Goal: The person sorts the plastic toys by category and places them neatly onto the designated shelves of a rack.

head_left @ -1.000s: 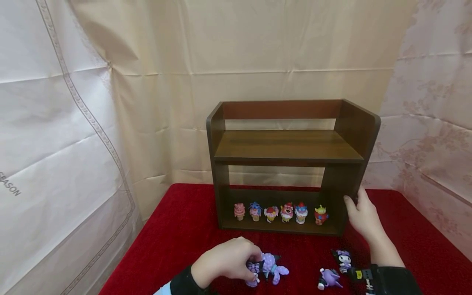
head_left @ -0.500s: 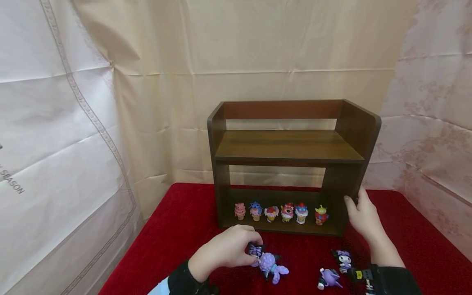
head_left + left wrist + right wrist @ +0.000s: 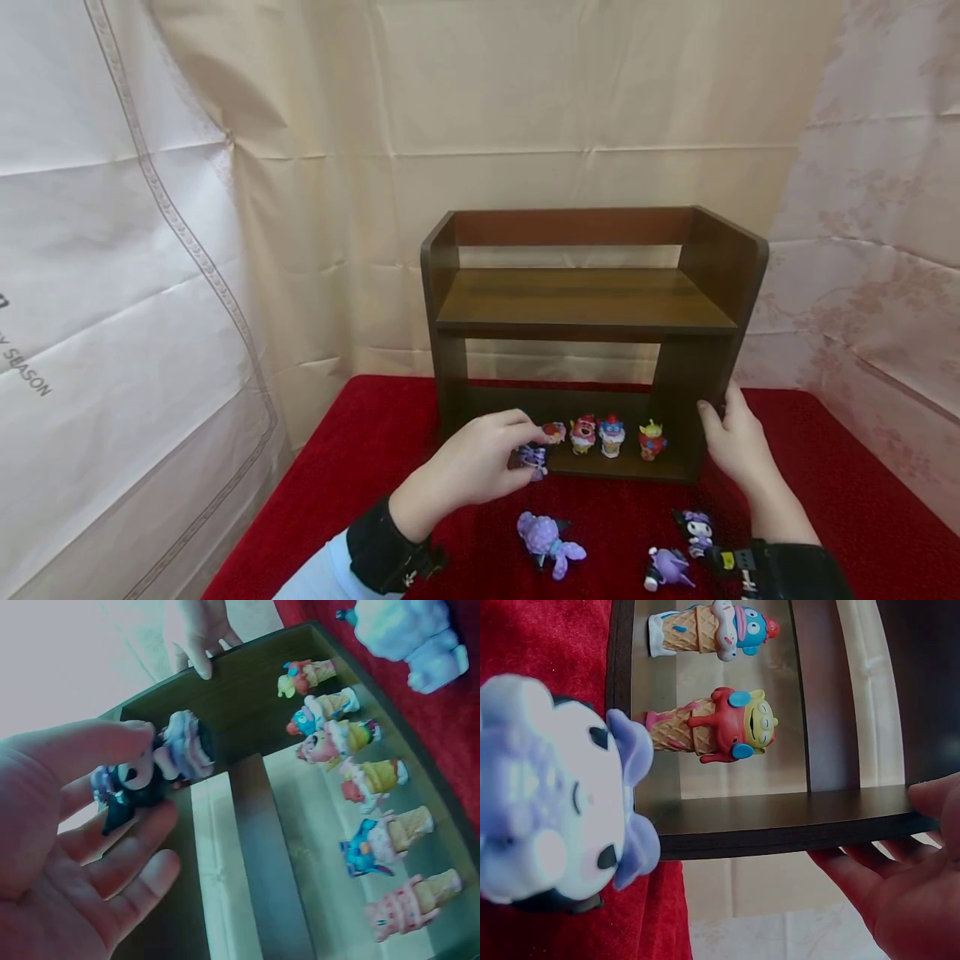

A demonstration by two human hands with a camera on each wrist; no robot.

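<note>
My left hand (image 3: 476,458) pinches a small purple-and-black figurine (image 3: 187,746) between thumb and fingers, in front of the lower shelf's left half. In the head view the hand hides the two leftmost ice-cream-cone figurines; the left wrist view shows them as a pink figurine (image 3: 397,911) and a blue-eared figurine (image 3: 364,851). Standing in the same row are a red-and-yellow figurine (image 3: 364,784), a red-hatted blue figurine (image 3: 611,436) and, set apart at the right, a green-headed alien figurine (image 3: 652,439). My right hand (image 3: 742,442) grips the right side panel of the brown wooden shelf (image 3: 585,297).
On the red cloth (image 3: 360,442) before the shelf lies a lilac figurine (image 3: 549,542). Farther right are a purple figurine (image 3: 669,568) and a white-faced black-and-purple figurine (image 3: 699,532), beside my right forearm. Beige curtain (image 3: 525,100) hangs behind.
My left hand has lifted the purple-and-black figurine away from beside the lilac one and carried it forward, up to the lower shelf. My right hand stays on the side panel.
</note>
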